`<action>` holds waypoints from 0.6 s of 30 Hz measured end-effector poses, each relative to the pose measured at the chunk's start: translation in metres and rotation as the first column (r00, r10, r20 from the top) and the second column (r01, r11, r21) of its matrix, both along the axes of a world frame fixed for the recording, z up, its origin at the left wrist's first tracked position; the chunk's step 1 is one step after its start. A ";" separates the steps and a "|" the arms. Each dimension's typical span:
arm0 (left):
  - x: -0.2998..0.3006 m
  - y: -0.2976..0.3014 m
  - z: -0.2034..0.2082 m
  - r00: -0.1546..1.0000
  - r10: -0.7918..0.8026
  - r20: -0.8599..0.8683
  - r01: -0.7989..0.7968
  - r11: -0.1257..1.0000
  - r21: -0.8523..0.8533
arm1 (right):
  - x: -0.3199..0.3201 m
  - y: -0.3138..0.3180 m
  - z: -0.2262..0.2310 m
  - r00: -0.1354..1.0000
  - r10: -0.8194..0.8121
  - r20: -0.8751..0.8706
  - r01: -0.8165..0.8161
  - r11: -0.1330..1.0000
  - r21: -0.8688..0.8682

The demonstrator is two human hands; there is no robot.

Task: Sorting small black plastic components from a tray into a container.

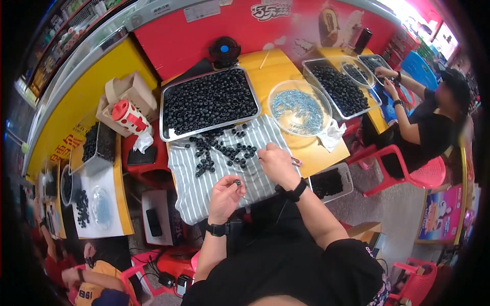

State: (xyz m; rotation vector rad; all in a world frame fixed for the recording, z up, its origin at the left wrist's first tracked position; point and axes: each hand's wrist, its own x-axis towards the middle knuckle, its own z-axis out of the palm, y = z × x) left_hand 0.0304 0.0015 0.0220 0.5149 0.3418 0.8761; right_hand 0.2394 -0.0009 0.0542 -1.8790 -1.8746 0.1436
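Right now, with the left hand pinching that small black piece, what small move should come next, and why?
Probably bring the right hand a little toward the small black piece. The left hand pinches it over the striped cloth, while the right hand is nearby but apart; whether that hand grips anything is hard to tell.

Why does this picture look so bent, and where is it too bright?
Head view: the fisheye lens bends straight edges, such as those of the yellow panel; head view, upper right: glare washes out the background; head view, centre: the left hand and right hand look reasonably clear.
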 end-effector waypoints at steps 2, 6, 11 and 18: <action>0.001 0.001 -0.001 1.000 0.005 -0.006 -0.005 1.000 0.003 | 0.001 0.001 0.001 0.999 -0.033 -0.017 0.033 0.999 0.018; -0.002 0.000 -0.002 1.000 0.007 -0.001 -0.007 1.000 -0.014 | 0.011 -0.002 -0.010 0.973 -0.012 -0.229 0.068 0.969 0.239; -0.001 0.000 -0.005 1.000 -0.023 0.004 0.024 1.000 -0.007 | -0.008 -0.043 0.016 0.530 0.026 -0.848 -0.006 1.000 0.027; -0.002 -0.001 -0.008 0.999 -0.014 0.040 0.014 1.000 0.001 | -0.049 -0.045 0.022 0.500 0.241 -0.832 -0.167 0.969 0.181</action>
